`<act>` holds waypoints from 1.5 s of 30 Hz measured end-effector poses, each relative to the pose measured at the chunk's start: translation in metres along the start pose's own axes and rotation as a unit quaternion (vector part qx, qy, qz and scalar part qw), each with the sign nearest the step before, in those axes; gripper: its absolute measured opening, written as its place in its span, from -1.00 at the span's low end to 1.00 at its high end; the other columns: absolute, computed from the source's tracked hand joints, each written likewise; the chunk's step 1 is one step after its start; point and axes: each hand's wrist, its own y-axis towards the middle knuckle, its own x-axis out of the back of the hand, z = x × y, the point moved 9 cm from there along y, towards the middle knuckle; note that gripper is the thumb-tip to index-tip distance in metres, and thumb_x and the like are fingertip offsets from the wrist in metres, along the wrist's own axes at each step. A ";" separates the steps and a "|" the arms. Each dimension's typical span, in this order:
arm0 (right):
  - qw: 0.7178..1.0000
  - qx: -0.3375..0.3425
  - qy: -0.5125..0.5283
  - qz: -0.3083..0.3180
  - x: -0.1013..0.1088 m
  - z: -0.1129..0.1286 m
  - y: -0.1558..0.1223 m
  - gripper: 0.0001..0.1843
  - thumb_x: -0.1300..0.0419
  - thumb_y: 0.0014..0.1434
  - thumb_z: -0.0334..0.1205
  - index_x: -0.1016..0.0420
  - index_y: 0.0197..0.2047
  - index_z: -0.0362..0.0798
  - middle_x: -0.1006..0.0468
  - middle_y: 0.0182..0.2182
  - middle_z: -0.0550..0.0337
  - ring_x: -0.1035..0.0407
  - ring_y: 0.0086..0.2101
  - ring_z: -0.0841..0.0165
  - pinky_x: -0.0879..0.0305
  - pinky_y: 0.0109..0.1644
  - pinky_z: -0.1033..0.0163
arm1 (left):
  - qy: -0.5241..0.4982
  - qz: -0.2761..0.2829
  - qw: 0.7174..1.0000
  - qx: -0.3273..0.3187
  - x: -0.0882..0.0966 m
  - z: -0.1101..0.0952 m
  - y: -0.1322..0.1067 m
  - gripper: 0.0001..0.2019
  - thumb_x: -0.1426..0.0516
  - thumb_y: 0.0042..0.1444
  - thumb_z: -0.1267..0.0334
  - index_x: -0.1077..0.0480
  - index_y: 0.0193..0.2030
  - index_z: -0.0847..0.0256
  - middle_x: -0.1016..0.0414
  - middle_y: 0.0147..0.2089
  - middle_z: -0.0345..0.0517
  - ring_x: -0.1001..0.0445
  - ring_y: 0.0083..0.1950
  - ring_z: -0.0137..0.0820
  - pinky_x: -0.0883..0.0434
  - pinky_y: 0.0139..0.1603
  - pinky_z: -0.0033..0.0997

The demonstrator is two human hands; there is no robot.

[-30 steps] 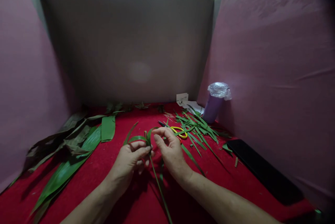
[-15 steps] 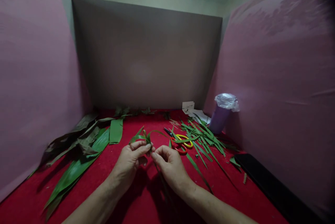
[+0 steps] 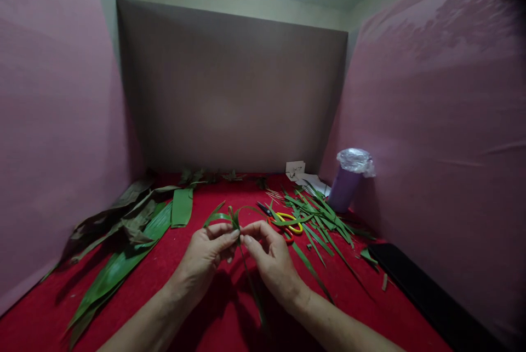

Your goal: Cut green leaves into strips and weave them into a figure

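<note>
Two hands meet over the near middle of the red cloth (image 3: pixel 184 308), both working one narrow leaf strip (image 3: pixel 249 280). Closed in a pinch, the left hand (image 3: pixel 205 250) has thumb and forefinger nipping the strip where its small loops cross; the right hand (image 3: pixel 269 256) is closed the same way just beside it, fingertips almost touching the left's. Green loops stand on the far side of the fingers, and the long tail runs toward the near edge between the wrists. This looks like a fold or knot being shaped, so the left pinch should probably hold the crossing firm while the right eases the free end along its grain, never sideways, since a thin strip may split or kink. Scissors (image 3: pixel 287 223) lie just beyond the right hand, with a pile of cut strips (image 3: pixel 324 217) and a purple cup (image 3: pixel 345 187) further right; broad leaves (image 3: pixel 119 264) lie well apart on the left
</note>
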 end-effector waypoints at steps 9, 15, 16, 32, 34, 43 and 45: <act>0.999 -0.020 0.034 -0.033 0.006 -0.007 0.002 -0.94 -0.18 0.02 -0.31 -0.39 -0.37 -0.09 -0.41 -0.45 0.23 -0.29 -0.40 0.38 -0.24 -0.30 0.30 | 0.079 0.048 0.996 0.011 -0.013 0.010 -0.006 -0.78 -0.30 -0.19 0.18 -0.45 -0.50 0.31 -0.25 -0.75 -0.32 -0.15 -0.75 -0.61 -0.13 -0.79 -0.66; 0.981 -0.096 0.163 -0.039 0.003 -0.020 0.003 -0.91 -0.20 -0.05 -0.32 -0.35 -0.50 -0.10 -0.34 -0.59 0.32 -0.21 -0.53 0.46 -0.17 -0.42 0.34 | 0.105 0.041 0.993 0.016 -0.014 0.016 -0.007 -0.75 -0.28 -0.16 0.15 -0.46 -0.48 0.33 -0.26 -0.76 -0.31 -0.11 -0.76 -0.64 -0.12 -0.79 -0.67; 0.976 -0.108 0.185 -0.040 0.002 -0.021 0.003 -0.91 -0.20 -0.06 -0.32 -0.35 -0.51 -0.11 -0.34 -0.60 0.32 -0.20 -0.55 0.47 -0.16 -0.44 0.35 | 0.100 0.047 0.994 0.018 -0.015 0.017 -0.008 -0.76 -0.28 -0.15 0.15 -0.46 -0.48 0.33 -0.26 -0.75 -0.31 -0.12 -0.76 -0.64 -0.13 -0.78 -0.67; 0.965 -0.120 0.226 -0.047 0.005 -0.019 0.003 -0.87 -0.23 -0.09 -0.29 -0.37 -0.58 -0.12 -0.31 -0.67 0.35 -0.14 -0.59 0.49 -0.08 -0.48 0.36 | 0.043 0.079 0.995 0.053 -0.021 0.023 -0.007 -0.76 -0.32 -0.22 0.20 -0.46 -0.49 0.35 -0.39 -0.70 -0.20 -0.29 -0.72 -0.56 -0.22 -0.78 -0.65; 0.967 -0.118 0.220 -0.047 0.006 -0.020 0.003 -0.87 -0.23 -0.09 -0.30 -0.37 -0.58 -0.12 -0.31 -0.67 0.34 -0.14 -0.58 0.49 -0.07 -0.48 0.36 | 0.039 0.075 0.995 0.050 -0.020 0.022 -0.007 -0.76 -0.33 -0.24 0.21 -0.46 -0.50 0.35 -0.39 -0.69 -0.21 -0.30 -0.72 -0.56 -0.24 -0.79 -0.64; 0.954 -0.129 0.267 -0.034 0.001 -0.016 0.003 -0.87 -0.21 -0.10 -0.34 -0.37 -0.61 -0.13 -0.32 -0.70 0.34 -0.16 -0.62 0.50 -0.12 -0.48 0.36 | 0.005 0.103 0.993 0.061 -0.022 0.024 -0.008 -0.83 -0.31 -0.18 0.28 -0.49 -0.49 0.36 -0.45 -0.62 -0.16 -0.28 -0.73 -0.60 -0.24 -0.76 -0.65; 0.954 -0.133 0.267 -0.036 0.001 -0.016 0.003 -0.87 -0.22 -0.10 -0.34 -0.37 -0.61 -0.13 -0.33 -0.70 0.34 -0.16 -0.63 0.51 -0.10 -0.50 0.37 | -0.001 0.107 0.992 0.066 -0.022 0.026 -0.008 -0.84 -0.30 -0.15 0.29 -0.48 -0.48 0.36 -0.44 -0.64 -0.17 -0.28 -0.73 -0.61 -0.23 -0.74 -0.66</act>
